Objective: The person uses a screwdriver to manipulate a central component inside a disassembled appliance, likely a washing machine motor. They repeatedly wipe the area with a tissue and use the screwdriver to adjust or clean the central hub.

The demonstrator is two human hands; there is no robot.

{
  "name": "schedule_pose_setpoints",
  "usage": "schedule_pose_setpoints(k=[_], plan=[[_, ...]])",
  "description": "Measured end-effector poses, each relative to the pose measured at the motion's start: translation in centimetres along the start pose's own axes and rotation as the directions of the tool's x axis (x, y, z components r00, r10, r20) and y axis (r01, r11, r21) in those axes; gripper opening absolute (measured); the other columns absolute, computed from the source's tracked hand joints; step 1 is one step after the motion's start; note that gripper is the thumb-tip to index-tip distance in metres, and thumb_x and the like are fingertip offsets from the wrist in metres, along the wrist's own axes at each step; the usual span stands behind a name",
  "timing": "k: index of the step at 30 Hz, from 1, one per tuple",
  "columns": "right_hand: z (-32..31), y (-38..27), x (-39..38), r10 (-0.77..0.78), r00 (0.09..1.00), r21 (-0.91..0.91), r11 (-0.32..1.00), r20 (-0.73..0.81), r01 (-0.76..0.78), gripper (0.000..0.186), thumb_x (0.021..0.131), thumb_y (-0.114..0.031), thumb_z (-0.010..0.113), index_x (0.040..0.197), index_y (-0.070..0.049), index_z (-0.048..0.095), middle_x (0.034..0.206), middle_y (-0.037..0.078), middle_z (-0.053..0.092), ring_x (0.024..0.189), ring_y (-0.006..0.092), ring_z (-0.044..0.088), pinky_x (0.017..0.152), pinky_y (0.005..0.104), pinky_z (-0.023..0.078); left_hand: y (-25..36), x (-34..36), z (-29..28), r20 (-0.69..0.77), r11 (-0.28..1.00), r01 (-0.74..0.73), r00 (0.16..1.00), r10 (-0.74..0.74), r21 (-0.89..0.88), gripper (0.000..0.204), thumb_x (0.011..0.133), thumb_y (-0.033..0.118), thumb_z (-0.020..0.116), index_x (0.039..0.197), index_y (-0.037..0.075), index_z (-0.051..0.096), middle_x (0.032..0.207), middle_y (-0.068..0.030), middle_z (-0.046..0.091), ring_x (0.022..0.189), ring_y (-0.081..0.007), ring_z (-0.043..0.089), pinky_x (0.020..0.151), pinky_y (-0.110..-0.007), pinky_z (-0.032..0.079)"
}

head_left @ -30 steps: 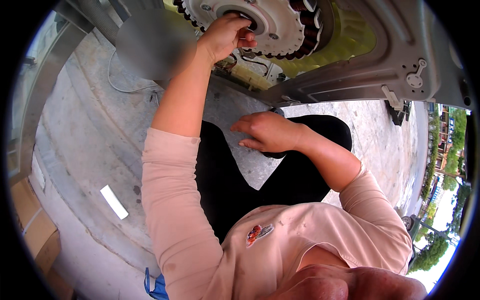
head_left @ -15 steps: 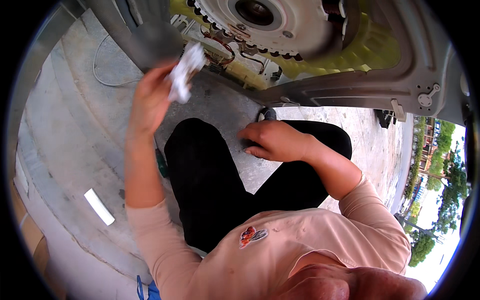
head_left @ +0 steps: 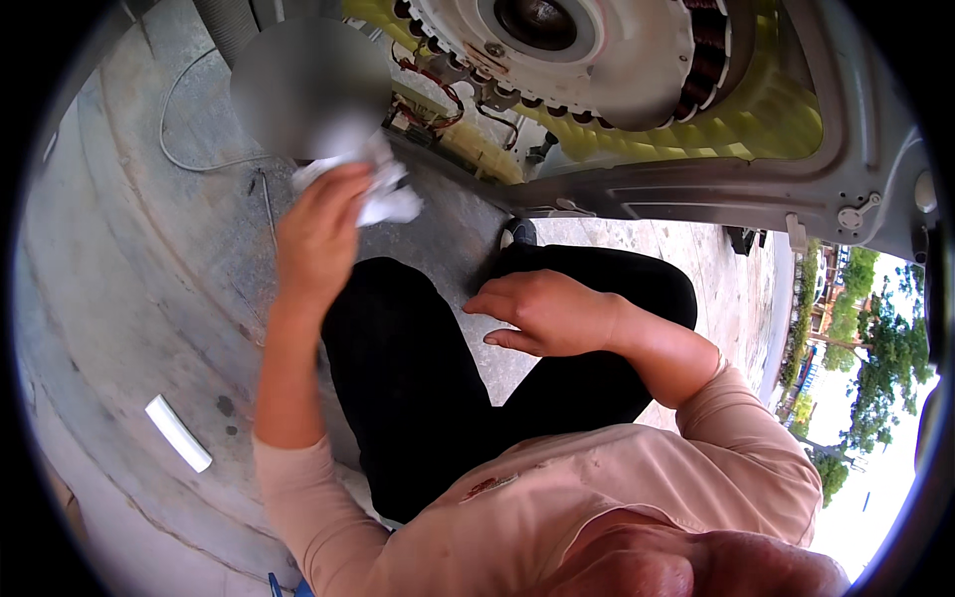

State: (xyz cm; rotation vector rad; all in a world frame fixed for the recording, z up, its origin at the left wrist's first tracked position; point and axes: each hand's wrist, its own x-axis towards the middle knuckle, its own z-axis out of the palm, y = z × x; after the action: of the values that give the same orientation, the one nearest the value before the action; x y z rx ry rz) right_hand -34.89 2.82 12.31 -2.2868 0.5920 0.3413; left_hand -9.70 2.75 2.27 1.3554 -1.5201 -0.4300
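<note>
My left hand (head_left: 318, 244) is closed on a crumpled white wipe (head_left: 390, 202), cloth or paper, I cannot tell which. It is held out beyond my left knee, close to the lower edge of an opened washing machine (head_left: 647, 187). A blurred round grey patch covers the area just past the fingers. My right hand (head_left: 562, 310) hangs over my right thigh, empty, with the fingers stretched out loosely. Inside the machine's opening sits a white toothed motor ring (head_left: 453, 40) with dark copper windings (head_left: 708, 50) along its right side. Red and dark wires (head_left: 428, 82) show below it.
A white bar-shaped piece (head_left: 179, 434) lies on the grey concrete floor (head_left: 119, 298) at my left. A thin pale cable (head_left: 167, 129) loops across the floor near the machine. A ribbed grey hose (head_left: 224, 25) stands at the far left. Trees (head_left: 875, 348) show outdoors at the right.
My left hand has lowered slightly toward me with the white wipe, which has turned in the grip. My right hand has shifted slightly down and left. The view has moved a little.
</note>
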Motion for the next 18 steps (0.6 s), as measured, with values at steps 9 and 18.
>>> schedule_pose_setpoints(k=[9,18], plan=[[-0.4,0.1,-0.7,0.048,0.998,0.034,0.998,-0.048,-0.046,0.034,0.084,-0.023,0.059,0.112,-0.003,0.054,0.095,0.014,0.060,0.089,0.0335,0.059,0.076,0.0414,0.047,5.1,14.5,8.0,0.038,0.725,-0.466,0.852,0.521,0.507,0.019,0.075,0.011,0.055,0.093,0.013,0.061,0.086,-0.0010,0.059,0.063,-0.0210,0.062,0.052,-0.033,0.052],[-1.1,0.3,-2.2,0.020,0.990,0.040,0.999,-0.139,-0.015,0.035,0.083,-0.021,0.060,0.112,-0.004,0.054,0.095,0.014,0.060,0.089,0.0338,0.059,0.077,0.0418,0.047,7.2,15.1,9.9,-0.058,0.914,-0.281,0.949,0.310,0.294,0.019,0.073,0.004,0.056,0.090,0.006,0.064,0.082,-0.0101,0.064,0.072,-0.0280,0.063,0.062,-0.037,0.052]])
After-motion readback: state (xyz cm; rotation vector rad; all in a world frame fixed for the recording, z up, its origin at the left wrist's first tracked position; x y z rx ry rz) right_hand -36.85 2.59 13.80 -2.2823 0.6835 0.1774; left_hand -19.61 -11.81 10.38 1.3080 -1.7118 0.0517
